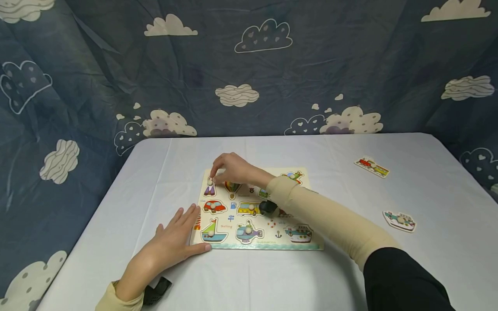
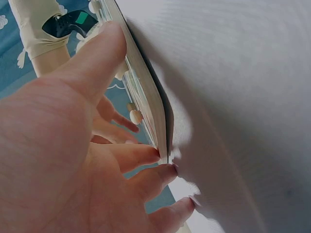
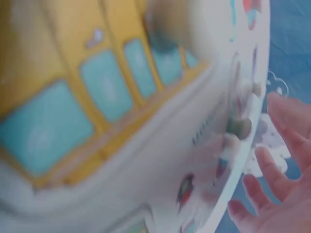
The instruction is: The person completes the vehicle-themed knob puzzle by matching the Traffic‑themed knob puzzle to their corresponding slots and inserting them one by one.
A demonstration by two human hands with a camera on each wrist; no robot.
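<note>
A wooden knobbed puzzle board (image 1: pixel 229 246) lies on the table. My left hand (image 1: pixel 171 242) rests at its left edge, fingers straight, the thumb along the near left corner. Over the top left corner is my right hand (image 1: pixel 233 168), its thumb and index finger pinching at the top of a purple-and-white rocket piece (image 1: pixel 210 189). Beside that piece, partly under the hand, shows a hot-air balloon piece (image 1: pixel 232 188). A yellow bus piece (image 3: pixel 107 87) fills much of the right wrist view, blurred. The left wrist view shows my left thumb (image 2: pixel 109 48) against the board's side.
A train piece (image 1: pixel 371 167) and a small vehicle piece (image 1: pixel 399 221) lie on the white cloth at the right. On the board sit a red car (image 1: pixel 214 207), a sailboat (image 1: pixel 213 232), a submarine (image 1: pixel 249 232) and a ship (image 1: pixel 298 233). A cloud-patterned curtain (image 1: pixel 264 69) hangs behind.
</note>
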